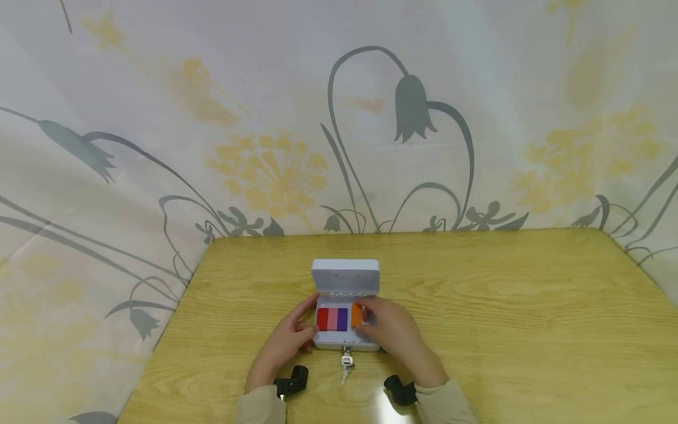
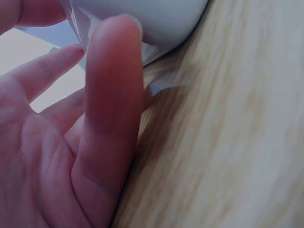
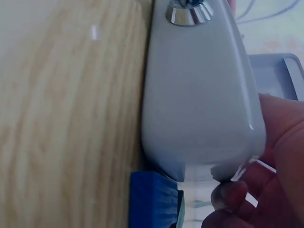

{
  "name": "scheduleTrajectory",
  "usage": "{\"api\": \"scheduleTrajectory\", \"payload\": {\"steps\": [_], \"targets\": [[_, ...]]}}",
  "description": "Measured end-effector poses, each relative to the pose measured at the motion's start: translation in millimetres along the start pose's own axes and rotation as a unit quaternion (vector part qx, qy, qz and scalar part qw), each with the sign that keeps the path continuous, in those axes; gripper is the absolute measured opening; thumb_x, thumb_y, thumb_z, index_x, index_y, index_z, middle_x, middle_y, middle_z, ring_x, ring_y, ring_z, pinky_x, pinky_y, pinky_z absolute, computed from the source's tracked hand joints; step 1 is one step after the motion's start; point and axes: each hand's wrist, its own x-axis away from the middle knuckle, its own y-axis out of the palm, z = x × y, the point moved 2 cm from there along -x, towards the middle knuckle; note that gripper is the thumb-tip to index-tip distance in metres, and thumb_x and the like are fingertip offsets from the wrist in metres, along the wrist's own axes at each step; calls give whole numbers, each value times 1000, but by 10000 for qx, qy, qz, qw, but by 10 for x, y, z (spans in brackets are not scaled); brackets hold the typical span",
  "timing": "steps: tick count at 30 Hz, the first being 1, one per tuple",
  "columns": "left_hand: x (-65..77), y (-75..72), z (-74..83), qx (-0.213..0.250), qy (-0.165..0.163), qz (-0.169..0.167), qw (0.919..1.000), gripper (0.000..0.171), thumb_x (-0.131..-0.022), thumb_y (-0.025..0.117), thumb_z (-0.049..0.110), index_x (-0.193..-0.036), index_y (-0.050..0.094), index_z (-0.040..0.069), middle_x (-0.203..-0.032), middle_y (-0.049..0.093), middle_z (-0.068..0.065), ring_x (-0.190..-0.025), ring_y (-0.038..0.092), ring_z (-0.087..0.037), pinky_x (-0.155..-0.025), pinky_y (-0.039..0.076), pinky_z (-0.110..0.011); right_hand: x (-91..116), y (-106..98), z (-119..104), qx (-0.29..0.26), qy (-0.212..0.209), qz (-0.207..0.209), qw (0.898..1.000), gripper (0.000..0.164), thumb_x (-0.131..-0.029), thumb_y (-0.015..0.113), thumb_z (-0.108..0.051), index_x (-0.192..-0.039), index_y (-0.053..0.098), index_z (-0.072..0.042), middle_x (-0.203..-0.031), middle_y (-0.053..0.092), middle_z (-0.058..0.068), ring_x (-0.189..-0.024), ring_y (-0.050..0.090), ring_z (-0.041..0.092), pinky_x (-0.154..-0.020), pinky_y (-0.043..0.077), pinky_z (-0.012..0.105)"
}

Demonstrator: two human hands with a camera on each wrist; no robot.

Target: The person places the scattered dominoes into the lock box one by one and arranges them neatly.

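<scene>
A small white metal box point(image 1: 323, 337) stands on the table with its lid point(image 1: 345, 281) raised. Inside it lie a red block point(image 1: 322, 319), a pink block point(image 1: 332, 319) and a purple block point(image 1: 342, 319), side by side in a row. My right hand point(image 1: 397, 327) reaches over the box's right side and pinches an orange block point(image 1: 356, 315) between thumb and fingers, a small gap away from the purple one. My left hand point(image 1: 288, 338) rests against the box's left end with fairly straight fingers; in the left wrist view the little finger point(image 2: 114, 95) touches its white wall.
A lock with keys point(image 1: 346, 360) hangs from the box's front. Beside the box's right end, a blue block point(image 3: 152, 199) sits on the wooden table point(image 1: 529, 318). A flowered curtain point(image 1: 344, 118) hangs behind the table's far edge. Each wrist carries a black camera mount point(image 1: 293, 383).
</scene>
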Motion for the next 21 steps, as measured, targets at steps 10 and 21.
{"api": "scheduleTrajectory", "payload": {"steps": [10, 21], "targets": [[0, -3, 0, 74, -9, -30, 10000, 63, -82, 52, 1, -140, 30, 12, -138, 32, -17, -62, 53, -21, -58, 48, -34, -10, 68, -37, 354, 204, 198, 9990, 28, -66, 75, -25, -90, 61, -17, -67, 45, -9, -61, 40, 10, -51, 32, 24], [-11, -19, -5, 48, -44, -27, 10000, 62, -82, 53, 3, -140, 31, 13, -136, 34, -16, -62, 54, -19, -58, 48, -33, -48, 88, -45, 721, 151, 116, 9972, 40, -65, 76, -27, -101, 66, -14, -69, 45, -8, -65, 44, 13, -53, 34, 26]]}}
